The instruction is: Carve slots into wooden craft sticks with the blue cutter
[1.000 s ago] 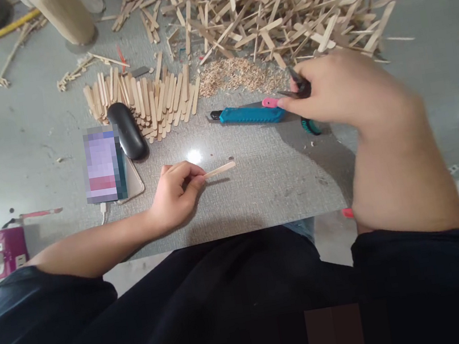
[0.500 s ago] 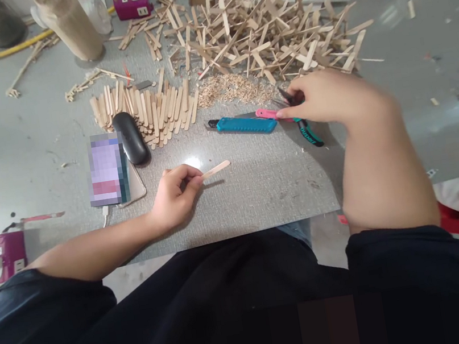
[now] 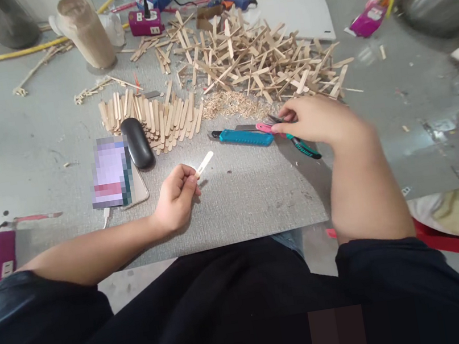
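My left hand, closed in a pinch, holds a wooden craft stick tilted up to the right above the table. A small dark slot or mark shows near its lower end. At the right, my right hand has its thumb and fingers closed on a pink-handled blade. Beneath and beside these fingers lie black-and-teal pliers, partly hidden by the hand. A blue utility knife lies just left of them, alongside the thin blade.
A big heap of craft sticks spreads behind, with wood shavings before it. Further left are laid-out sticks, a black case and a charging phone. A stick-built cylinder and a purple power block stand at the back.
The left hand has turned the craft stick from nearly level to tilted upward. My right hand stays at the pink-handled blade. The camera view has shifted, showing more of the table's far side.
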`<action>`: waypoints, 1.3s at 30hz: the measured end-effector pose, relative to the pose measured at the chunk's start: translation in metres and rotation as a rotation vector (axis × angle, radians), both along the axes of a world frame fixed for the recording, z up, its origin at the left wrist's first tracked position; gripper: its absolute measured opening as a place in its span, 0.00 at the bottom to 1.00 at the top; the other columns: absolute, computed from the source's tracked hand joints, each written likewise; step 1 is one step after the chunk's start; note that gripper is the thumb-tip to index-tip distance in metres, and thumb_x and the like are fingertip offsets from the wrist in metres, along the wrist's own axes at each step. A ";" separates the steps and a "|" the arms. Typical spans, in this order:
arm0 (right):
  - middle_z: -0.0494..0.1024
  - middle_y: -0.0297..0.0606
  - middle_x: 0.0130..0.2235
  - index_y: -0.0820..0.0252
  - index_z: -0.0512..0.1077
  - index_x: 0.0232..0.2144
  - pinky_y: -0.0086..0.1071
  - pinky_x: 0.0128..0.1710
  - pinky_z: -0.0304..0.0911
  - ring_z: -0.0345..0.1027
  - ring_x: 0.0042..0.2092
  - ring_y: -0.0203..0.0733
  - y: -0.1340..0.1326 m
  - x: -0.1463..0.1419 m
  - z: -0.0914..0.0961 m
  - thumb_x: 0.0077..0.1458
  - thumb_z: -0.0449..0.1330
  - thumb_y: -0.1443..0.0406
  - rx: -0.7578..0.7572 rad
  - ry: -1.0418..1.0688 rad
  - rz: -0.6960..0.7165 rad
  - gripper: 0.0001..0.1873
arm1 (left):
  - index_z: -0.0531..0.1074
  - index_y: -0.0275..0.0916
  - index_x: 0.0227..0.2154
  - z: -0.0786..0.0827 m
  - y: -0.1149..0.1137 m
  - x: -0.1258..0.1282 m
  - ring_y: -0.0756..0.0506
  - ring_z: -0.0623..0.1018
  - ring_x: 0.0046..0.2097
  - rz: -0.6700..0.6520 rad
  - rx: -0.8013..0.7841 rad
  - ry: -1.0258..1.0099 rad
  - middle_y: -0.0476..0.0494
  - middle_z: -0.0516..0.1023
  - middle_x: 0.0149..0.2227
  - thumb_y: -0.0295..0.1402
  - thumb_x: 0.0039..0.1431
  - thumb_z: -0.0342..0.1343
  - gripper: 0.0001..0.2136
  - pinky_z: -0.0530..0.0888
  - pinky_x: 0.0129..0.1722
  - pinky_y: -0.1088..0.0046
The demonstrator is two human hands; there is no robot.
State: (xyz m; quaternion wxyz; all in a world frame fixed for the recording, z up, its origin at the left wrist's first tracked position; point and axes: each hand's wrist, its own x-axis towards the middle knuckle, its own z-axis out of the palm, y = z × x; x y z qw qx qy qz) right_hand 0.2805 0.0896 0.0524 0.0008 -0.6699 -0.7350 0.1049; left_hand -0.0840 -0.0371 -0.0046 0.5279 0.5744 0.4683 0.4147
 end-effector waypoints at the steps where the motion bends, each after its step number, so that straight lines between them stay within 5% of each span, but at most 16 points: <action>1: 0.88 0.50 0.47 0.56 0.82 0.43 0.45 0.39 0.60 0.76 0.41 0.52 -0.002 -0.010 0.003 0.64 0.73 0.54 0.065 0.007 0.016 0.13 | 0.68 0.45 0.39 -0.001 -0.001 0.001 0.50 0.74 0.26 0.002 -0.022 -0.028 0.53 0.76 0.25 0.46 0.78 0.56 0.13 0.72 0.29 0.71; 3: 0.88 0.48 0.52 0.54 0.82 0.47 0.45 0.43 0.64 0.79 0.48 0.53 -0.004 -0.038 0.008 0.72 0.64 0.57 0.145 0.041 0.089 0.10 | 0.66 0.46 0.42 -0.003 -0.002 0.002 0.50 0.73 0.24 0.004 -0.057 -0.068 0.56 0.74 0.23 0.48 0.80 0.55 0.13 0.72 0.28 0.72; 7: 0.87 0.47 0.54 0.55 0.83 0.52 0.41 0.40 0.60 0.78 0.49 0.51 0.011 -0.108 0.008 0.78 0.52 0.62 0.194 -0.028 0.566 0.19 | 0.65 0.46 0.43 -0.009 -0.003 0.004 0.51 0.72 0.23 0.013 -0.088 -0.113 0.57 0.73 0.22 0.48 0.80 0.57 0.13 0.70 0.27 0.73; 14: 0.86 0.42 0.51 0.52 0.85 0.49 0.43 0.38 0.47 0.72 0.42 0.45 0.058 -0.186 -0.004 0.68 0.55 0.74 0.149 -0.213 0.855 0.21 | 0.66 0.45 0.44 -0.016 -0.003 0.006 0.52 0.71 0.23 0.021 -0.117 -0.154 0.58 0.73 0.23 0.45 0.80 0.55 0.11 0.68 0.25 0.75; 22: 0.86 0.43 0.52 0.53 0.85 0.47 0.43 0.38 0.50 0.71 0.41 0.46 0.070 -0.178 -0.018 0.68 0.54 0.74 0.175 -0.257 0.920 0.21 | 0.66 0.44 0.44 -0.017 -0.002 0.005 0.52 0.74 0.24 0.007 -0.137 -0.205 0.56 0.76 0.24 0.44 0.80 0.56 0.11 0.69 0.26 0.75; 30: 0.83 0.41 0.47 0.56 0.81 0.45 0.40 0.37 0.56 0.70 0.39 0.43 0.079 -0.175 -0.027 0.70 0.55 0.72 0.220 -0.079 0.989 0.15 | 0.66 0.45 0.44 -0.018 -0.002 0.009 0.53 0.73 0.23 0.061 -0.163 -0.222 0.57 0.75 0.23 0.44 0.80 0.56 0.10 0.70 0.25 0.78; 35: 0.81 0.41 0.51 0.53 0.73 0.48 0.43 0.44 0.75 0.76 0.44 0.45 0.065 -0.154 -0.036 0.80 0.49 0.62 0.496 0.368 0.913 0.12 | 0.69 0.44 0.45 -0.015 -0.003 0.009 0.53 0.73 0.23 0.115 -0.185 -0.198 0.56 0.76 0.22 0.45 0.79 0.58 0.11 0.71 0.25 0.78; 39: 0.77 0.36 0.42 0.46 0.64 0.50 0.45 0.42 0.82 0.78 0.41 0.45 0.006 -0.130 -0.043 0.82 0.47 0.60 0.818 0.776 0.851 0.06 | 0.70 0.43 0.44 -0.010 -0.003 0.009 0.53 0.73 0.22 0.131 -0.188 -0.157 0.56 0.76 0.22 0.45 0.77 0.60 0.12 0.71 0.23 0.78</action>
